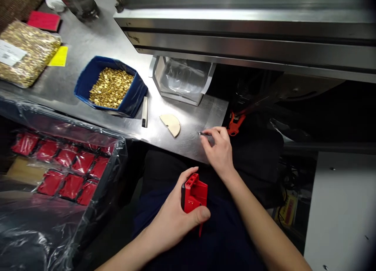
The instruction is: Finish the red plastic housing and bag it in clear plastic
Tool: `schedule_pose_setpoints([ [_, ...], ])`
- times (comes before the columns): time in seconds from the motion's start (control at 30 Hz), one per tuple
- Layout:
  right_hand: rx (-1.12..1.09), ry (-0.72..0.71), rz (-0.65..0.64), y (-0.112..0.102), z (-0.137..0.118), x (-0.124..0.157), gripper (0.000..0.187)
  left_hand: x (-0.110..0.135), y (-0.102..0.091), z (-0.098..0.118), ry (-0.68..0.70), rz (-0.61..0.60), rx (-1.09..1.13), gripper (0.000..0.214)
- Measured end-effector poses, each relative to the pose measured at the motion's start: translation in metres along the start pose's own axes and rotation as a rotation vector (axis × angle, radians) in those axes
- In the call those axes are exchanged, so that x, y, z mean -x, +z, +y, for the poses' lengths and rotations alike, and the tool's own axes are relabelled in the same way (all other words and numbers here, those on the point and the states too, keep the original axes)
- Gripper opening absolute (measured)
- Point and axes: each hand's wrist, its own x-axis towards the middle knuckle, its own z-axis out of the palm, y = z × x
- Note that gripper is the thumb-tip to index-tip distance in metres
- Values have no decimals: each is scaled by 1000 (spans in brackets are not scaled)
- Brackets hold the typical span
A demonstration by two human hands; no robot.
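My left hand (179,212) is wrapped round a red plastic housing (195,194) with a black side, held above my lap. Holes show along the housing's upper end, and a thin red strip hangs below it. Over the near edge of the steel bench, my right hand (219,151) pinches a small dark piece with a shiny tip (200,134). Its kind is too small to tell, and the fingers hide part of it. Left of this hand lies a pale half-round piece (171,124) with a small notch in its straight edge.
A blue bin (138,94) of small brass-coloured parts stands on the bench, beside a white-handled cutter (145,111). Behind is a grey tray (179,97) with clear bags. An orange-handled tool (235,124) lies right. A lined box (117,153) at left holds bagged red items.
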Motion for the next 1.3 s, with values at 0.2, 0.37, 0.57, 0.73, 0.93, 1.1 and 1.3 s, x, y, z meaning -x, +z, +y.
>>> schedule_pose_setpoints([
  [0.2, 167, -16, -53, 35, 0, -35, 32, 6, -1, 3, -28, 45, -140, 72],
  [0.37, -126, 51, -197, -23, -4, 20, 31, 2, -7, 1, -40, 137, -243, 62],
  [0.57, -613, 128, -948, -82, -22, 108, 27, -14, -11, -5, -71, 206, -330, 53],
  [0.73, -581, 120, -801, -69, -40, 124, 20, -25, -13, -7, -25, 221, -309, 50],
  [0.93, -580, 136, -780, -64, -37, 122, 30, -34, -21, -8, 33, 211, 17, 42],
  [1.1, -555, 127, -798, -68, -34, 126, 33, -36, -19, -14, 73, 252, 38, 35],
  [1.3, -535, 111, -785, -66, -36, 129, 31, -34, -15, -22, 149, 359, -59, 31],
])
